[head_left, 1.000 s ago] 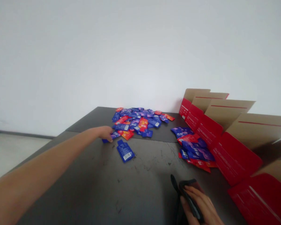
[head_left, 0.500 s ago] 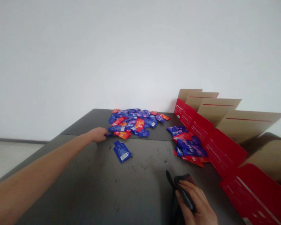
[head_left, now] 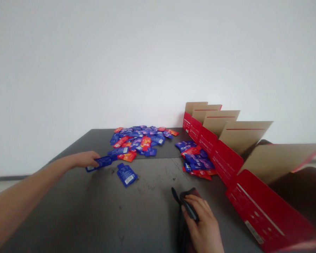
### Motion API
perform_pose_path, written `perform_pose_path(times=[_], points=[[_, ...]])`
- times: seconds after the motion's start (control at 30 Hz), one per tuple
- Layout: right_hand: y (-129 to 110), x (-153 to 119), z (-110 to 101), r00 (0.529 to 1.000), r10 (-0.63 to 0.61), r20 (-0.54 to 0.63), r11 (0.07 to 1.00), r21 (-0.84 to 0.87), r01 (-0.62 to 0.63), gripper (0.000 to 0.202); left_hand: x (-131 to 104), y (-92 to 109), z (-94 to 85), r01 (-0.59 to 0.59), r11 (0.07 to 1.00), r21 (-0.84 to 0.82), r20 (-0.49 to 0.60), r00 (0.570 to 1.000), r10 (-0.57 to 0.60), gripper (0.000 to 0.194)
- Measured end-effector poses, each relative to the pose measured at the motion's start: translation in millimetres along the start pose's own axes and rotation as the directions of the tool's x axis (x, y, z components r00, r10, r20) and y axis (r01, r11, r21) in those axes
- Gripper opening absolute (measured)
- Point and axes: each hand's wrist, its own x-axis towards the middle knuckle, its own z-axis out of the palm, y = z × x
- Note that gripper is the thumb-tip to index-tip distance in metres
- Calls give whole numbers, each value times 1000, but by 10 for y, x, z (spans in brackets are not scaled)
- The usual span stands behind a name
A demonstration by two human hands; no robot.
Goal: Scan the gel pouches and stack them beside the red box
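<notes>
My left hand [head_left: 88, 159] reaches out at the left of the table, its fingers closed on the edge of a blue pouch [head_left: 103, 162]. That pouch is lifted and tilted beside the front of a loose pile of blue and red-orange pouches [head_left: 140, 135]. Nearer to me lies a single blue pouch [head_left: 126, 175] with a white barcode label. At the lower right, my right hand [head_left: 201, 219] is wrapped round a dark object with black curved parts [head_left: 191, 209]; its exact kind I cannot make out, and the palm hides part of it.
A row of several open red and brown cardboard boxes [head_left: 229, 161] runs along the right side, flaps raised. Beside them sits a smaller stack of blue and red pouches [head_left: 197, 160]. Behind the dark table [head_left: 147, 211] stands a white wall [head_left: 147, 63].
My left hand has drawn a blue pouch leftward and out from the front of the pile. The view has turned slightly right. My right hand keeps its hold on the dark object.
</notes>
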Motion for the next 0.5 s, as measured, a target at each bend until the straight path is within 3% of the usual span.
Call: perform_pose_path(times=[0.13, 0.23, 0.3, 0.4, 0.5], points=[[-71, 19, -17, 998, 48, 31, 998, 41, -49, 19, -263, 451, -110, -83, 996, 11, 26, 996, 83, 21], [-105, 37, -33, 998, 56, 40, 997, 51, -58, 19, -453, 964, -111, -190, 982, 5, 49, 981, 190, 19], [-113, 46, -38, 998, 51, 45, 997, 53, -54, 19, -541, 1334, -34, -316, 949, -3, 68, 946, 316, 20], [-116, 54, -39, 998, 39, 45, 998, 51, -41, 20, -578, 1805, 250, -393, 919, 17, 41, 919, 392, 17], [-125, 57, -43, 999, 29, 30, 998, 46, -31, 20, -559, 2088, 743, -409, 911, 63, -48, 910, 412, 14]])
